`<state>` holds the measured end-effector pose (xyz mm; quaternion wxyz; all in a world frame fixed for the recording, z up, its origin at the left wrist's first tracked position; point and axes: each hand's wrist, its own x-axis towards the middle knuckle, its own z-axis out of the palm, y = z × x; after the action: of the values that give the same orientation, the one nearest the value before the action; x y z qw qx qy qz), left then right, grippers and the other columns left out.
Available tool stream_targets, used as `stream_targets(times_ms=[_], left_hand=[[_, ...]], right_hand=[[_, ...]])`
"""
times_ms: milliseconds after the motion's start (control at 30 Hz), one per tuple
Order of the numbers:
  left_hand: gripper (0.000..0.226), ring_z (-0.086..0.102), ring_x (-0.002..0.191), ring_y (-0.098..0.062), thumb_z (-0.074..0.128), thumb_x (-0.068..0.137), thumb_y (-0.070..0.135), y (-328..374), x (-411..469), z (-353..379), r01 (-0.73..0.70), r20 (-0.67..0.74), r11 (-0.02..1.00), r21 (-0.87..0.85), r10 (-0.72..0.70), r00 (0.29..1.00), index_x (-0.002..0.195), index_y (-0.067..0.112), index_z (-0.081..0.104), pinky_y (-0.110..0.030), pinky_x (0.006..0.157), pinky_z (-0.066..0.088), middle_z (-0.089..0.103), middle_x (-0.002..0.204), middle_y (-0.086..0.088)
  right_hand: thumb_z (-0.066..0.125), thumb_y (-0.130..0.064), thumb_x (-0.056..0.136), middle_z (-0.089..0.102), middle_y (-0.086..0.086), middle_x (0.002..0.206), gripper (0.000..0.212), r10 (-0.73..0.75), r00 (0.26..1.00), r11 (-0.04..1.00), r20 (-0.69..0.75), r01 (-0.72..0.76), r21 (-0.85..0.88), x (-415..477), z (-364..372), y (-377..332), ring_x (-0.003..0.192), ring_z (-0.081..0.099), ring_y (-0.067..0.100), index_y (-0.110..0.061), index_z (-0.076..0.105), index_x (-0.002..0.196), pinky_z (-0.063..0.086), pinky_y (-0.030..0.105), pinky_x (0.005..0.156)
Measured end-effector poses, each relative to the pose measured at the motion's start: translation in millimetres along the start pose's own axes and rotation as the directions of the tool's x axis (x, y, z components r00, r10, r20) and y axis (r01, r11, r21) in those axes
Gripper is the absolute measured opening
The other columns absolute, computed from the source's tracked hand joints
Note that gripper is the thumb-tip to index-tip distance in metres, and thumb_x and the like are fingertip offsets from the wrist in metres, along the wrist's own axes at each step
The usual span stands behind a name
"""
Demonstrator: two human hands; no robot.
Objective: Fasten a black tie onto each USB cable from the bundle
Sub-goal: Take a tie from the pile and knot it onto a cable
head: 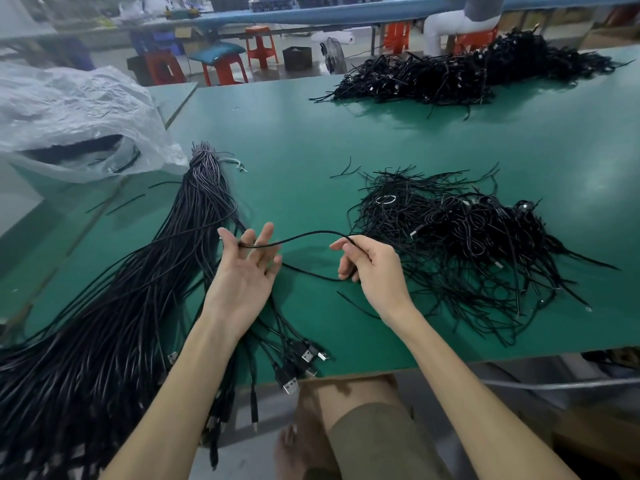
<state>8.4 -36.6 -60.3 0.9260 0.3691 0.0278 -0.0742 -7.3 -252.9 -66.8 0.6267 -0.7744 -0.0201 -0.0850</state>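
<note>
Arching between the hands, one USB cable is being pinched in the right hand's curled grip and carried across the left hand's spread, straight fingers, just right of the bundle on the desk; black ties are lying farther right.

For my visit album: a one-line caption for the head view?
One cable spans from the open left hand to the pinching right hand; bundle left, pile right, on the table.
</note>
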Motion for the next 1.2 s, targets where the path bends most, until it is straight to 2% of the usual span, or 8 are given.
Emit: stream_targets(times_ms=[67, 200, 367, 533, 700, 800, 1000, 1200], left_hand=[[0.048, 0.067, 0.12, -0.017, 0.048, 0.098, 0.057, 1, -1, 2, -0.016, 0.048, 0.992, -0.128, 0.022, 0.999, 0.069, 0.022, 0.064, -0.035, 0.103, 0.052, 0.075, 0.114, 0.003], [0.053, 0.046, 0.054, -0.005, 0.041, 0.106, 0.055, 5, -4, 0, 0.069, 0.247, 0.968, -0.241, -0.007, 0.969, 0.066, 0.021, 0.051, -0.022, 0.07, 0.051, 0.047, 0.056, 0.009], [0.056, 0.022, 0.049, -0.012, 0.038, 0.105, 0.055, -4, -9, 9, -0.013, 0.256, 0.964, 0.266, -0.058, 0.965, 0.064, 0.019, 0.045, -0.026, 0.051, 0.023, 0.029, 0.053, 0.006], [0.053, 0.038, 0.043, -0.016, 0.051, 0.1, 0.052, -28, -20, 24, -0.255, 0.305, 0.563, 0.786, 0.005, 0.952, 0.063, 0.016, 0.063, -0.022, 0.046, 0.031, 0.048, 0.048, -0.004], [0.035, 0.058, 0.073, -0.015, 0.056, 0.102, 0.038, -39, -21, 32, -0.442, 0.442, -0.02, 0.897, -0.008, 0.897, 0.079, 0.014, 0.068, -0.035, 0.074, 0.046, 0.067, 0.072, 0.003], [0.016, 0.055, 0.091, -0.022, 0.06, 0.103, 0.017, -44, -17, 31, -0.461, 0.479, -0.174, 0.87, 0.08, 0.874, 0.098, 0.007, 0.072, -0.039, 0.089, 0.044, 0.065, 0.093, 0.0], [0.041, 0.052, 0.134, -0.016, 0.052, 0.101, -0.007, -44, -16, 28, -0.38, 0.423, -0.223, 0.898, 0.191, 0.886, 0.14, 0.003, 0.057, -0.027, 0.111, 0.04, 0.058, 0.146, -0.001], [0.057, 0.039, 0.144, 0.001, 0.04, 0.104, -0.011, -39, -16, 31, -0.365, 0.356, 0.059, 0.929, 0.124, 0.926, 0.154, 0.015, 0.045, -0.012, 0.117, 0.029, 0.044, 0.155, 0.004]], right_hand=[[0.051, -0.01, 0.106, 0.069, 0.006, 0.072, 0.025, 0.004, 1.0, 1.0, 0.005, -0.004, -0.003, 0, 0, 1, 0.068, 0.067, 0.02, -0.014, 0.075, 0.101, 0.049, 0.026, 0.062], [0.054, -0.01, 0.104, 0.07, 0.007, 0.071, 0.023, -0.012, 1.0, 1.0, 0.029, 0.011, 0.013, 1, 1, 3, 0.064, 0.065, 0.016, -0.012, 0.075, 0.096, 0.047, 0.019, 0.062], [0.057, -0.019, 0.104, 0.07, 0.001, 0.068, 0.024, -0.019, 0.999, 0.999, 0.029, 0.019, 0.028, 3, 0, 4, 0.065, 0.067, 0.014, -0.014, 0.071, 0.084, 0.046, 0.019, 0.062], [0.055, -0.033, 0.105, 0.067, 0.001, 0.063, 0.037, -0.03, 0.999, 1.0, 0.02, 0.03, 0.011, 1, 1, 5, 0.062, 0.064, 0.013, -0.017, 0.066, 0.074, 0.047, 0.029, 0.07], [0.049, -0.04, 0.107, 0.045, -0.001, 0.051, 0.058, -0.009, 1.0, 0.987, -0.001, 0.009, 0.163, 0, -1, 0, 0.051, 0.043, 0.018, -0.016, 0.042, 0.056, 0.04, 0.035, 0.056], [0.051, -0.04, 0.107, 0.027, -0.002, 0.051, 0.06, 0.021, 0.999, 0.972, 0.03, -0.027, 0.235, -1, -1, -1, 0.048, 0.024, 0.017, -0.016, 0.026, 0.058, 0.02, 0.037, 0.048], [0.052, -0.04, 0.104, 0.026, -0.001, 0.051, 0.06, -0.067, 0.989, 0.984, 0.133, 0.043, 0.172, -5, 5, -4, 0.048, 0.021, 0.016, -0.015, 0.027, 0.056, 0.019, 0.028, 0.048], [0.052, -0.033, 0.105, 0.032, 0.001, 0.049, 0.061, -0.085, 0.975, 0.986, 0.205, 0.053, 0.158, -8, 4, -5, 0.046, 0.026, 0.014, -0.004, 0.035, 0.054, 0.022, 0.027, 0.048]])
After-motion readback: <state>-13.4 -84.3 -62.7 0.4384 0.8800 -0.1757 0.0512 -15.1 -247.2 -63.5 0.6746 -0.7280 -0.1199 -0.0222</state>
